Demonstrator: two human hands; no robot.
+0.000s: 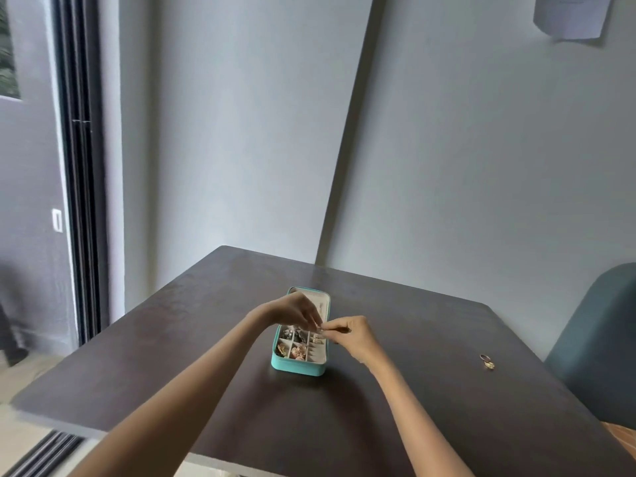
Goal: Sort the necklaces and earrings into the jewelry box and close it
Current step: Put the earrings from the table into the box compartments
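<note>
A teal jewelry box [296, 368] stands open in the middle of the dark table [430, 339], its lid tilted back. Several of its small compartments hold gold, silver and pink pieces. Both hands hover just above the box. My left hand [296, 309] and my right hand [354, 333] meet fingertip to fingertip and pinch one small thin gold-coloured piece [340, 329] between them. The piece is too small to tell whether it is an earring or a chain. A small gold earring [487, 361] lies loose on the table to the right.
A teal upholstered chair [599, 342] stands at the table's right edge. The far side of the table meets a grey wall. A dark-framed sliding door [82, 201] is on the left.
</note>
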